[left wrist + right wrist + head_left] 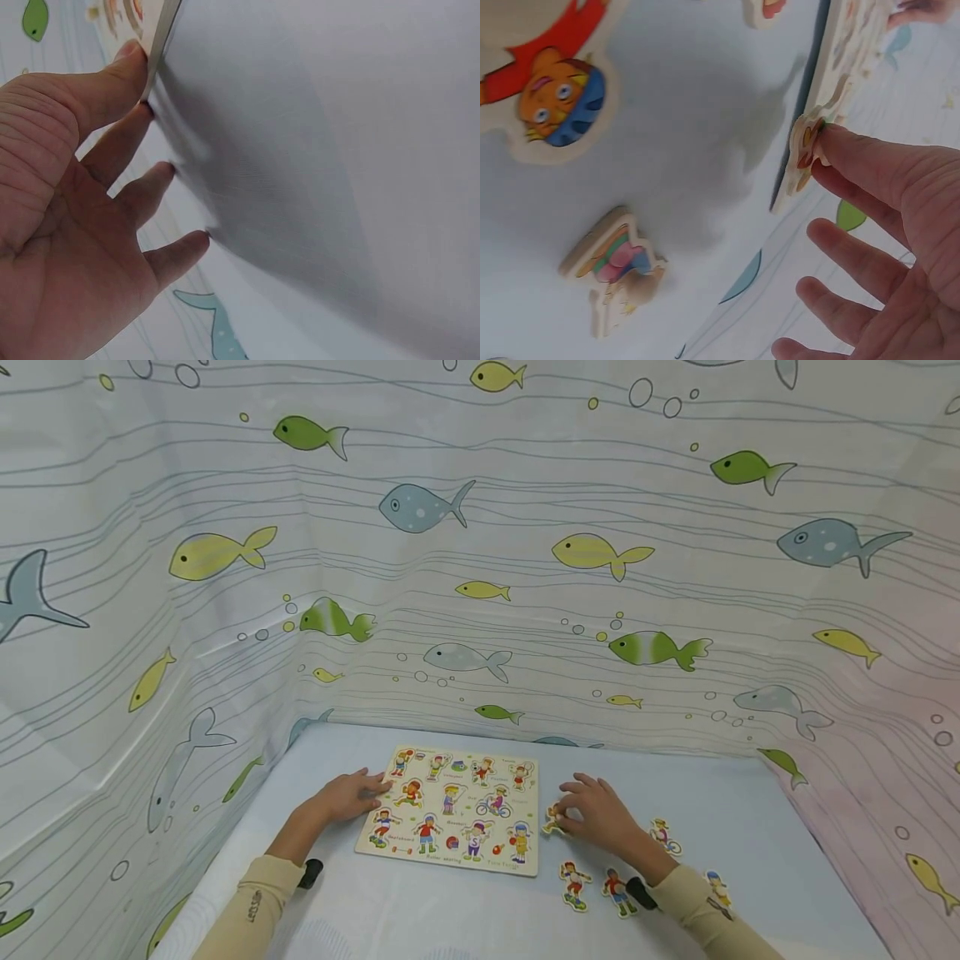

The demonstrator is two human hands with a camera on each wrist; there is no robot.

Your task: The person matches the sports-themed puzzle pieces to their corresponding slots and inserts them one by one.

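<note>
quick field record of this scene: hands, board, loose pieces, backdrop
left hand: fingers straight, resting on the puzzle board's left edge
right hand: fingertips touching a loose puzzle piece beside the board
puzzle board: flat on the table, printed with children at sports
other loose pieces: lying right of the board
backdrop: fish-print curtain

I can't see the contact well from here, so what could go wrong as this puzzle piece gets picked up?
1. The right hand touches the puzzle piece only at its edge, with one fingertip showing on it; the grip may slip.
2. The left hand only rests straight fingers on the puzzle board edge, so the board could slide.
3. The right sleeve lies among loose pieces and may sweep them.
</note>
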